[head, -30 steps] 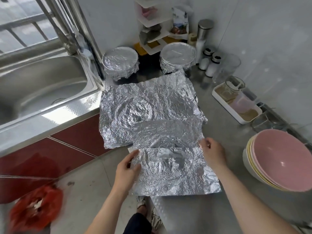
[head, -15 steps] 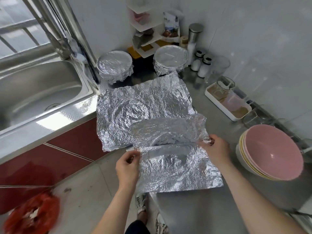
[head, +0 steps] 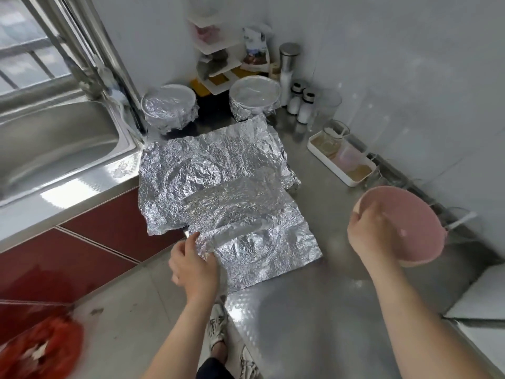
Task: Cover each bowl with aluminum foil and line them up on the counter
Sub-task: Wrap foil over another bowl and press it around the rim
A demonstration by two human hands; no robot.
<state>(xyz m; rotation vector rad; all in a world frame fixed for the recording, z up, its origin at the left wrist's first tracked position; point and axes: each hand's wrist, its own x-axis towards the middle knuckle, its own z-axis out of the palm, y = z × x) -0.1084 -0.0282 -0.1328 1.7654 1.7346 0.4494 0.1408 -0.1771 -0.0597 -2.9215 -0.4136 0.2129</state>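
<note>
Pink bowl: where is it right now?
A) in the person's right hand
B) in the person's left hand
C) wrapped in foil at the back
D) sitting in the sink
A: the right hand grips the rim of the pink bowl, which is bare and uncovered, while the left hand pinches the edge of the foil sheet on the counter.

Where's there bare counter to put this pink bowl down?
Bare counter lies nearer you than the foil sheets, and a strip runs between the foil and the white tray. The back corner is crowded: two covered bowls, shakers, rack.
</note>
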